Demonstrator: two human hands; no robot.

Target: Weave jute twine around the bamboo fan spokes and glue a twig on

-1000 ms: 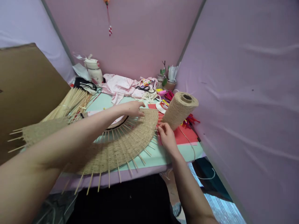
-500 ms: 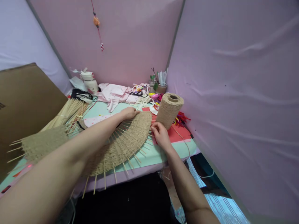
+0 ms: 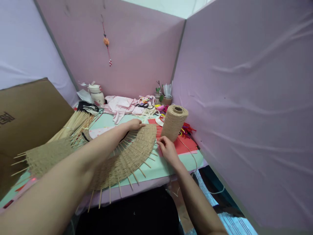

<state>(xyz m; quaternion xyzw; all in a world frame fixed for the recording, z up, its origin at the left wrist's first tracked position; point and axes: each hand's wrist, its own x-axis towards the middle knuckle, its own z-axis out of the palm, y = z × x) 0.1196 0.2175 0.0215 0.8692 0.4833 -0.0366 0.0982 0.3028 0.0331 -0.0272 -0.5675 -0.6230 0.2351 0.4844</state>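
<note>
A curved woven piece (image 3: 129,163) of tan twine on thin sticks lies across the table, its stick ends poking out along the outer edge. My left hand (image 3: 135,124) reaches over it and is closed on its upper end. At the right edge of the weave, my right hand (image 3: 167,147) has thumb and fingers pinched together by the stick tips; what is between them is too small to make out. A large spool of twine (image 3: 174,123) stands slightly tilted just beyond my right hand, with a strand trailing down to the right.
Red sheets (image 3: 183,145) lie under the spool on the pale green table (image 3: 146,168). Pink cloth (image 3: 121,103), a white bottle (image 3: 96,94) and a jar of white sticks (image 3: 167,98) stand behind. On the left are a stick bundle (image 3: 70,124) and cardboard (image 3: 31,114).
The view has tilted up a little, so everything sits lower in the picture. Both hands keep nearly the same places on the woven piece.
</note>
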